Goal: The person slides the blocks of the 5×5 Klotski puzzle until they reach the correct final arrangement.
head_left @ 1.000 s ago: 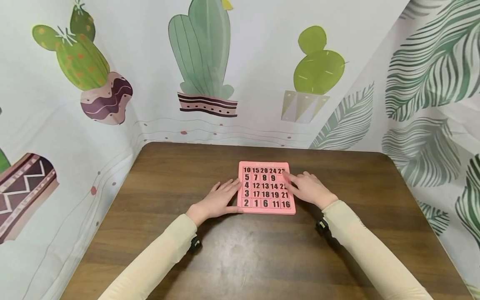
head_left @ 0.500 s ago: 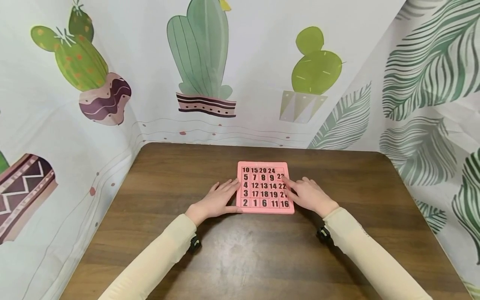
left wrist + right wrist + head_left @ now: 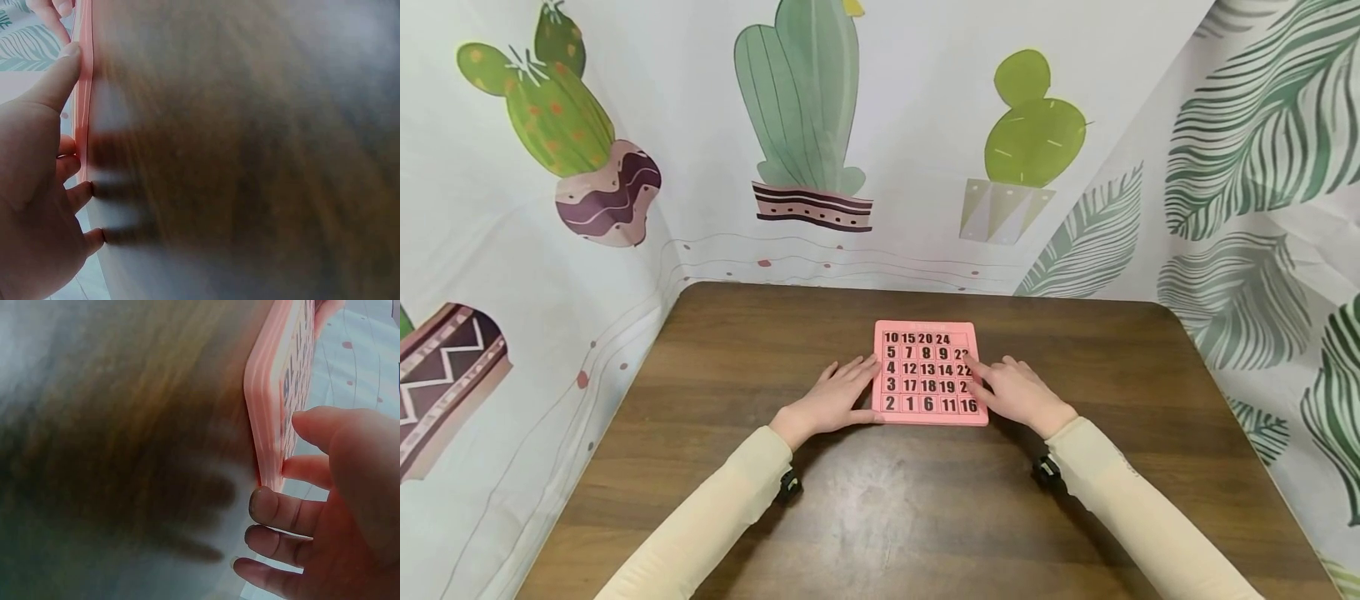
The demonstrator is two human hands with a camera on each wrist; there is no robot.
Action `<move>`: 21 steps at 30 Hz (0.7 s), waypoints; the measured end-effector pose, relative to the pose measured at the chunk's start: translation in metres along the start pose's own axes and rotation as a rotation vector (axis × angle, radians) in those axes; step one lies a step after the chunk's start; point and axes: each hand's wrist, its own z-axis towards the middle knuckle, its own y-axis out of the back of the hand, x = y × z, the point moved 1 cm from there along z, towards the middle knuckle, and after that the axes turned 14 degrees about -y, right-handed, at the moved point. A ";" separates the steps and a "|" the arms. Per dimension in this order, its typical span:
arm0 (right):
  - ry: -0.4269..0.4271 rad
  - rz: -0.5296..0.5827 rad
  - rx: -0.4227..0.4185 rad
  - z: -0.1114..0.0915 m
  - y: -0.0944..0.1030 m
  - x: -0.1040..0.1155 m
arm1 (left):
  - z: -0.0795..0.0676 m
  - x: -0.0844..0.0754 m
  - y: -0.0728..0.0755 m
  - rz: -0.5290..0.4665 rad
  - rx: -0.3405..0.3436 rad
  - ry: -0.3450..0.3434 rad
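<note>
A pink number slide puzzle [image 3: 928, 372] lies flat on the table, its tiles bearing black numbers. The gap among the tiles is at its top right corner, above tile 23. My left hand [image 3: 829, 402] rests against the puzzle's left side, fingers extended, with the thumb at the near left corner. In the left wrist view the thumb [image 3: 62, 75] touches the pink edge [image 3: 84, 81]. Over the right column, my right hand [image 3: 1021, 395] has its index finger at tile 23 and its thumb over tile 21, partly covering both. The other right fingers stay beside the puzzle's right edge.
The brown wooden table [image 3: 880, 517] spreads around the puzzle. Behind it hangs a white backdrop [image 3: 917, 100] printed with cacti and leaves. A black wrist camera [image 3: 788, 485] sits under the left cuff and another [image 3: 1047, 470] under the right.
Tile 23 has slid one place toward the near side, so the gap has passed to the top right corner. My right index finger moved down with it; my left hand stayed in place.
</note>
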 end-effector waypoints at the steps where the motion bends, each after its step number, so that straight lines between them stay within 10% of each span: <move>1: 0.006 0.000 0.002 0.001 0.001 0.000 | 0.000 0.000 0.000 -0.001 -0.002 -0.002; 21: -0.006 -0.064 0.094 0.051 0.008 0.016 | 0.001 0.001 -0.001 -0.002 0.013 0.025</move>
